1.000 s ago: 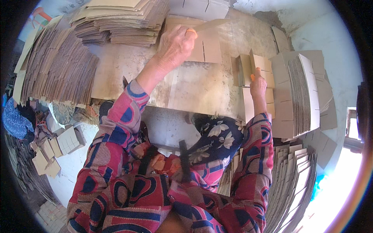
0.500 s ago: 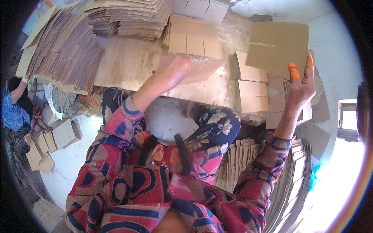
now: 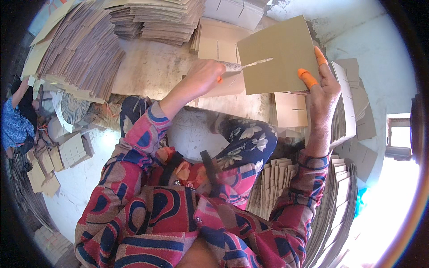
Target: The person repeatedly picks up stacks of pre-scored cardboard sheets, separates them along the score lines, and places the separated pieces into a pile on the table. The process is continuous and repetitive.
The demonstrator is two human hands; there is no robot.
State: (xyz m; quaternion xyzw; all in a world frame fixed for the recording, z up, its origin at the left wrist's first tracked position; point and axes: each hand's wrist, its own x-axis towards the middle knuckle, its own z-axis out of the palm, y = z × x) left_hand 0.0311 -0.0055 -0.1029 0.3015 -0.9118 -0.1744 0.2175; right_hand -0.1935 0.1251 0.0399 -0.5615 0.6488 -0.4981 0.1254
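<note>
My left hand (image 3: 204, 76) is closed on a slotted cardboard piece (image 3: 227, 85), held low over the board with its top edge towards me. An orange cover shows on one of its fingertips. My right hand (image 3: 325, 89), with orange covers on the thumb and a finger, grips a larger-looking brown cardboard sheet (image 3: 281, 56) by its right side. This sheet is tilted up, and a slit runs in from its left edge. The left piece's upper edge meets the mouth of that slit; whether it has entered, I cannot tell.
A wooden board (image 3: 143, 73) lies before me. Tall cardboard stacks (image 3: 73, 53) stand far left, with slotted sheets (image 3: 217, 42) at the back. More pieces (image 3: 290, 109) lie on the right, and rows of assembled dividers (image 3: 337, 201) below. Another person (image 3: 18, 118) sits far left.
My right hand has brought its sheet left and slightly down, turning it so the slit points at the left piece. My left hand has shifted slightly right, its piece now meeting that sheet.
</note>
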